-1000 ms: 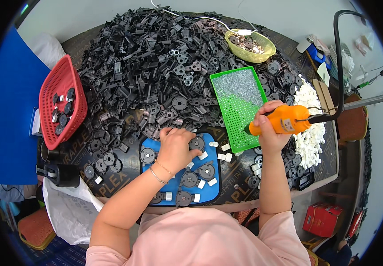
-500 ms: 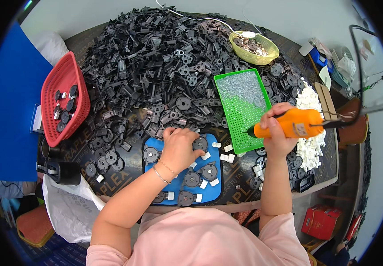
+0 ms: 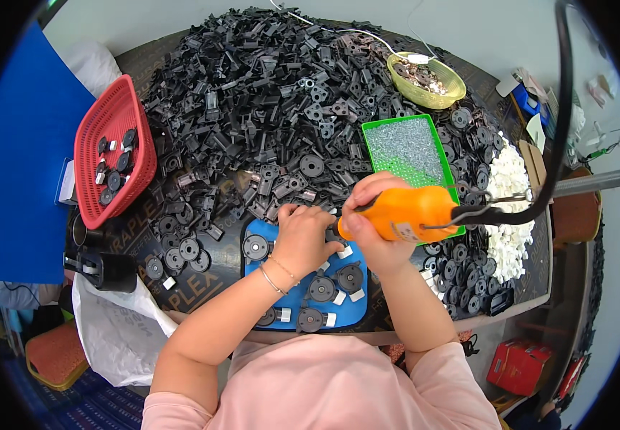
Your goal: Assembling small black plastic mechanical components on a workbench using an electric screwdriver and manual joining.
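Basket (image 3: 143, 179) holds black discs (image 3: 114, 179), green tray (image 3: 419, 174) silvery bits (image 3: 403, 142); right hand (image 3: 378, 242) clasps orange driver (image 3: 412, 212), long axis crosswise, nose leftward; left hand's (image 3: 301, 240) grip, can't tell!

green tray (image 3: 407, 172) partly hidden, orange driver's (image 3: 414, 213) cable (image 3: 566, 107) cut off

Left of the blue mat (image 3: 353, 313), tan capitals (image 3: 201, 288) cross the dark tabletop (image 3: 217, 266); farther left, faint letters mark the white plastic bag (image 3: 120, 322). At the mat's upper right, the label (image 3: 404, 231) on the orange electric screwdriver (image 3: 410, 209) is illegible.
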`<state>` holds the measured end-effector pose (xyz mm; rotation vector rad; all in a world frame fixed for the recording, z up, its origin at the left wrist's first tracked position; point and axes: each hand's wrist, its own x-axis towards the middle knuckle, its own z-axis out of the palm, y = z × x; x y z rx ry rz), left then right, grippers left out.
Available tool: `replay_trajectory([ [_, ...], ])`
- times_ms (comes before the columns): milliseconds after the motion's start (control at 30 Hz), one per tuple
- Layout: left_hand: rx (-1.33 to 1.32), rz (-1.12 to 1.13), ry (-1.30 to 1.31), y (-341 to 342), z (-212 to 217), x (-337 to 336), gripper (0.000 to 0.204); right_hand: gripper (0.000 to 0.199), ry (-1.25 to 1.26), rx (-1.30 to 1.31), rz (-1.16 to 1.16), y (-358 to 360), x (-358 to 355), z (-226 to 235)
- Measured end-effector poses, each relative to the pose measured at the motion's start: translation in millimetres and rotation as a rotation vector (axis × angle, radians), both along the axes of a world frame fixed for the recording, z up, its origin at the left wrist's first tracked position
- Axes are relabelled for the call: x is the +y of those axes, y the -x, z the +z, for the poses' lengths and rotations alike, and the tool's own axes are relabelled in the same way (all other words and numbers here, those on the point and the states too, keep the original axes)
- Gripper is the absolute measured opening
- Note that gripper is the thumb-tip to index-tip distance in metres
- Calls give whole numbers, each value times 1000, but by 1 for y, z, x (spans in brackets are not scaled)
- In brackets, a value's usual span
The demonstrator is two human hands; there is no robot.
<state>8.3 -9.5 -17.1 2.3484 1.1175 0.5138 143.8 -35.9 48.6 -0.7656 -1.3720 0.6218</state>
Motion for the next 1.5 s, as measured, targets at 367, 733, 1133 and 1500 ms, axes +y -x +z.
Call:
replay_trajectory([
  [367,-43,-5,-40,0,-3,0,34,25,66,-58,27,5,-2,-5],
  [733,-7,-11,36,1,9,0,39,24,-90,143,-146,-77,-26,21],
  [1133,-19,1,-15,-1,8,0,41,22,42,78,-238,-96,-33,-10],
  [1500,-13,-2,-1,0,11,0,42,22,37,-16,-247,-99,-33,-17],
])
